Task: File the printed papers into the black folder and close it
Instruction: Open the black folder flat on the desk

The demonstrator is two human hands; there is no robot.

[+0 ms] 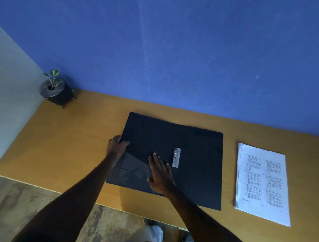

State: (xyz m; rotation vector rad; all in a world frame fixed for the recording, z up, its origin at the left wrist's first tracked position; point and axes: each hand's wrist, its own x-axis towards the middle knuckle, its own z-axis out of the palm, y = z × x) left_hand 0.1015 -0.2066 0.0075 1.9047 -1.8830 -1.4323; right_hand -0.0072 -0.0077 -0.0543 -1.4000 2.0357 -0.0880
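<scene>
The black folder (195, 159) lies opened flat on the wooden desk, with a silver metal clip (176, 157) near its middle fold and a dark pocket on its left inner flap. My left hand (116, 146) grips the folder's left edge, thumb on top. My right hand (160, 173) rests flat, fingers spread, on the inside just left of the clip. The printed papers (262, 183), a white stack with two columns of text, lie on the desk to the right of the folder, apart from it.
A small potted plant (55, 90) in a dark pot stands at the desk's (76, 135) far left corner against the blue wall. The desk's front edge runs just below the folder, with floor and shoes visible beneath.
</scene>
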